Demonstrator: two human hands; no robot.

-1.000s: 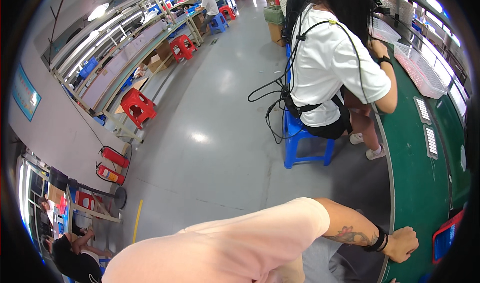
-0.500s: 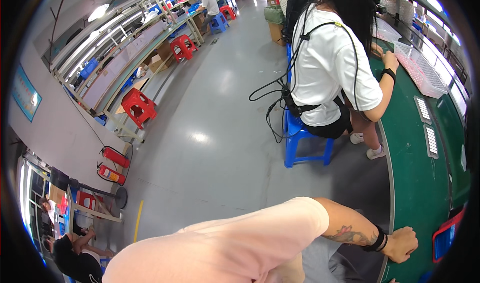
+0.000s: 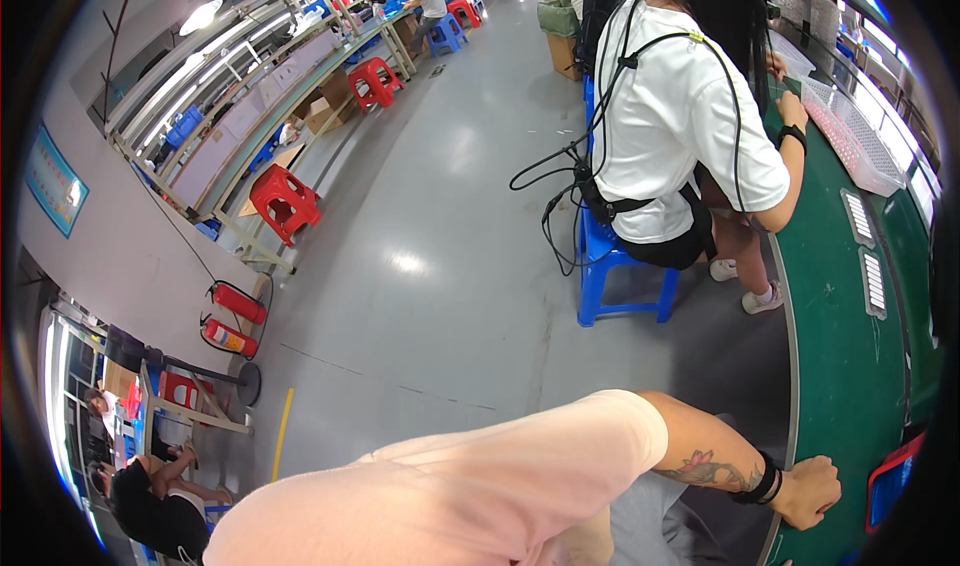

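Head view: the left hand (image 3: 808, 492) was rested on the green bench (image 3: 840, 366) in a loose fist, any contents hidden, with a red-and-blue tray (image 3: 892, 459) nearby, untouched by it; the right hand could not be seen. What was done or left could not be judged. Slotted plates (image 3: 873, 283) were laid farther along; a co-worker (image 3: 690, 136) was seated above grey floor (image 3: 440, 266).

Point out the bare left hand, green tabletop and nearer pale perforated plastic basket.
Left hand (image 3: 807, 493), head view: its back
Green tabletop (image 3: 838, 366), head view: bare surface
Perforated basket (image 3: 832, 138), head view: side wall
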